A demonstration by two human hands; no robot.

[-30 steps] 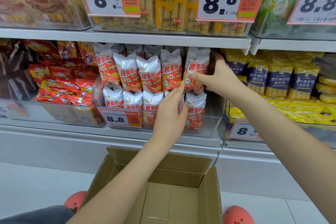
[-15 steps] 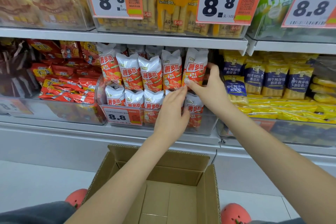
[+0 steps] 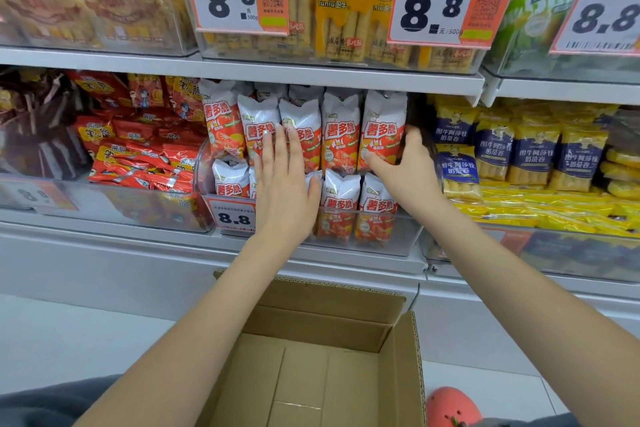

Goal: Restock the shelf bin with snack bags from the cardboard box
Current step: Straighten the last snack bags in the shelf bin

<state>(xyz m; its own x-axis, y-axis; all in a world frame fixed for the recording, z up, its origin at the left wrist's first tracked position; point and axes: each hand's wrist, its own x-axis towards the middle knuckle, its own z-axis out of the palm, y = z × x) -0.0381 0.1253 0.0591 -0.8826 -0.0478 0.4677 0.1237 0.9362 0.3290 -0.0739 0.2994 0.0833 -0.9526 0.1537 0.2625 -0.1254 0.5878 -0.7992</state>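
Head | left hand (image 3: 284, 191) flat on snack bags (image 3: 341, 135) | right hand (image 3: 407, 166) grips rightmost bag (image 3: 381, 128)

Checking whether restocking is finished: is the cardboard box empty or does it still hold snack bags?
Empty as far as visible: the cardboard box stands open, bare bottom showing, no bags; its near edge is out of frame.

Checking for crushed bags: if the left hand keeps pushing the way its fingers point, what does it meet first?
The left hand already lies flat on the upper-row snack bags; beyond them, probably more bags, depth unclear.
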